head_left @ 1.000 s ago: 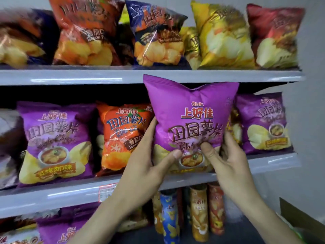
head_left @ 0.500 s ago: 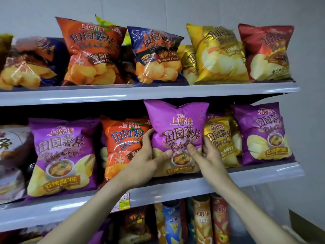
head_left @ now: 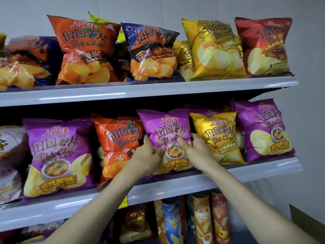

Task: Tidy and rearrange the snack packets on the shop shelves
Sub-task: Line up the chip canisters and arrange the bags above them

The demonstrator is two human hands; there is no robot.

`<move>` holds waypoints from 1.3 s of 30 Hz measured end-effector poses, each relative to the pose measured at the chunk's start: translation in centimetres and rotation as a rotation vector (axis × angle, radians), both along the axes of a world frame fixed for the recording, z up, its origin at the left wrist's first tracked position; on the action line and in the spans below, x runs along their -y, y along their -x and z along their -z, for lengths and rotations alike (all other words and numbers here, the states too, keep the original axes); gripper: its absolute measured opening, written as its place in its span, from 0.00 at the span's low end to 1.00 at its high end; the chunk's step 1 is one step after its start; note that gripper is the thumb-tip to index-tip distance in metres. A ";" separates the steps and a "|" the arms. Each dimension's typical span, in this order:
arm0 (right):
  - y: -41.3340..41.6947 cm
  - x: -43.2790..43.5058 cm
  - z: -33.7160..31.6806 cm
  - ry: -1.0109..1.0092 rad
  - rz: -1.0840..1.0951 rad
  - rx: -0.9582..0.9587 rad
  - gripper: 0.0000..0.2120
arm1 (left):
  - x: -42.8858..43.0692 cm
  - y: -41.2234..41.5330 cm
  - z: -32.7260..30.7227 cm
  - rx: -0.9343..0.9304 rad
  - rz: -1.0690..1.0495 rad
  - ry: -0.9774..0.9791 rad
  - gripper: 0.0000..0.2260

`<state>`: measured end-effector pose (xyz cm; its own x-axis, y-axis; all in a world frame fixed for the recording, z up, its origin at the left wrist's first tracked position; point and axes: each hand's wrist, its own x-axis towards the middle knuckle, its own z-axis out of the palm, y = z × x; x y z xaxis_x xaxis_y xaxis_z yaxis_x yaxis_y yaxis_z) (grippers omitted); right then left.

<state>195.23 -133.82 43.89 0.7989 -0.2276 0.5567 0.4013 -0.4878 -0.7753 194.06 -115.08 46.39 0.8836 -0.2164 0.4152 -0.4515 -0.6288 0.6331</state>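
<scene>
While the purple packet [head_left: 167, 131] stands upright on the middle shelf [head_left: 263, 169], it is gripped low down from both sides. The left hand [head_left: 146, 156] is curled round the packet's left edge: the thumb is laid across the printed front, right beside the bowl picture, and the other fingers [head_left: 146, 138] are hooked over the edge, their tips lost behind it. The right hand [head_left: 198, 153] is wrapped round the opposite edge, thumb pressed flat on the front, and its fingers [head_left: 194, 136] are slipped into the narrow gap at the packet's side. So the packet is pinched between thumb and fingers on each side, and its base is seen down at the shelf's front lip.

Just left of the left-hand fingers, an orange packet [head_left: 119, 138] is partly covered by that hand. Just right of the right-hand fingers, a gold packet [head_left: 219, 136] is set, leaning slightly, with a second purple packet [head_left: 262, 127] beyond it. Well to the left of the fingers, a third purple packet [head_left: 56, 152] is stood at the shelf front. Above the fingers, the top shelf [head_left: 140, 91] is loaded with a row of packets [head_left: 151, 51] in orange, blue, yellow and red. Below the fingers, under the middle shelf, upright crisp tubes [head_left: 202, 219] are lined up.
</scene>
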 end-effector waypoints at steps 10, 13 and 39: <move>3.2 0.4 1.8 0.210 0.077 0.024 0.37 | -1.1 2.9 2.2 0.347 -0.080 -0.247 0.37; 3.7 0.3 2.7 0.263 0.106 0.054 0.37 | -1.3 3.2 3.2 0.344 -0.052 -0.269 0.39; 13.4 -0.5 8.0 0.575 0.358 -0.005 0.28 | -4.6 8.0 9.0 0.284 0.179 -0.227 0.32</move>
<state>181.83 -133.32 35.86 0.7320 -0.1476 0.6652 0.1354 -0.9253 -0.3543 186.02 -110.48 37.42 0.6808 -0.4706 0.5613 -0.7034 -0.6337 0.3219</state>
